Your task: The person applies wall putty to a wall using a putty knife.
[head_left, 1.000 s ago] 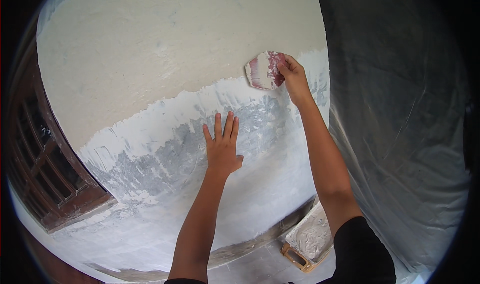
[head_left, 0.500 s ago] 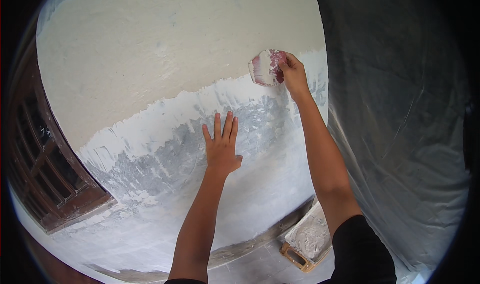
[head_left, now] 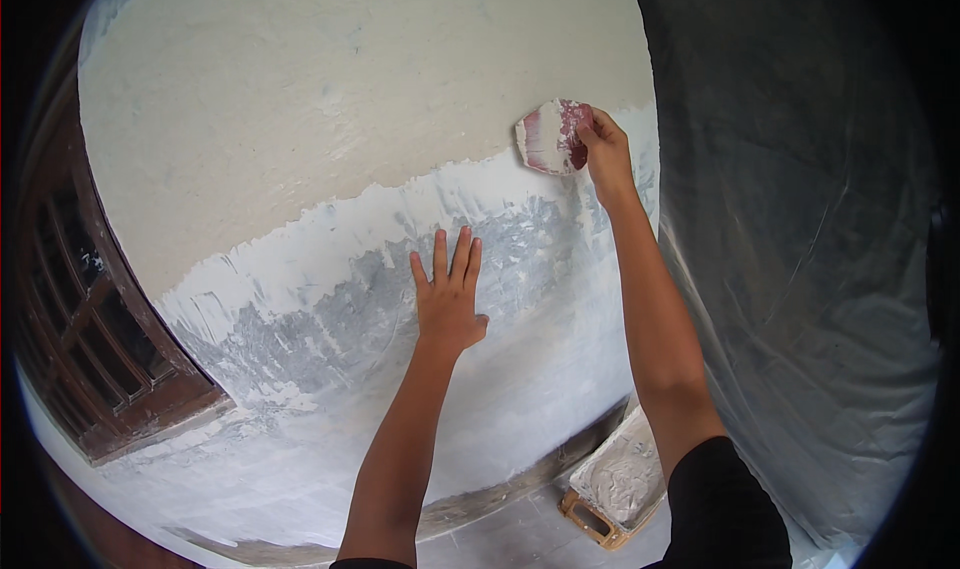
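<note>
My right hand grips a flat red plaster scraper smeared with whitish putty. The scraper lies at the wall, along the boundary between the cream coat above and a white band below. Whether its whole edge touches the surface I cannot tell. My left hand is spread on the wall, fingers pointing up and thumb out to the right, and holds nothing. Around it the wall is patchy grey and white.
A yellowish tray filled with pale putty stands on the grey floor by the wall's foot, partly behind my right arm. Plastic sheeting hangs along the right. A brown wooden lattice frame borders the wall at left.
My right hand and the scraper have shifted slightly right along the wall. My left hand stays spread in nearly the same place.
</note>
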Tool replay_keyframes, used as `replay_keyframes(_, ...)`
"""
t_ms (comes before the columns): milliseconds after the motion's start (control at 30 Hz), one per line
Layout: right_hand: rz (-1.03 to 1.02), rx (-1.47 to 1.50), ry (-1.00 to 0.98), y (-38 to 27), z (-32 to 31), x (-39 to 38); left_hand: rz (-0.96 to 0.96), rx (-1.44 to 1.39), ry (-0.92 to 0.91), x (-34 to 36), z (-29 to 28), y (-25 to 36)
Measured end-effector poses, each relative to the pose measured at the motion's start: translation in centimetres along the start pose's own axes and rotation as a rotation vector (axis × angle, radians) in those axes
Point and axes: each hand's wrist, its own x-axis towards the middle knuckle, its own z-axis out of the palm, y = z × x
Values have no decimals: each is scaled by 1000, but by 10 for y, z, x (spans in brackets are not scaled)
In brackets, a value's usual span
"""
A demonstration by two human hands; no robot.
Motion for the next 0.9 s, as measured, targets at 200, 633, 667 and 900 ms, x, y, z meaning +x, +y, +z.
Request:
replay_keyframes(200,-42,-140,-98,13,14,-1,7,-9,2,0,0,2)
replay_keyframes(633,-82,-220,-55,11,18,0,11,-13,2,-1,-2,0)
replay_keyframes(667,-23,-174,7,13,6,4,11,-16,5,1,-2,2)
replay_keyframes(900,10,-145,-91,8,15,-6,1,4,-15,-1,0,0)
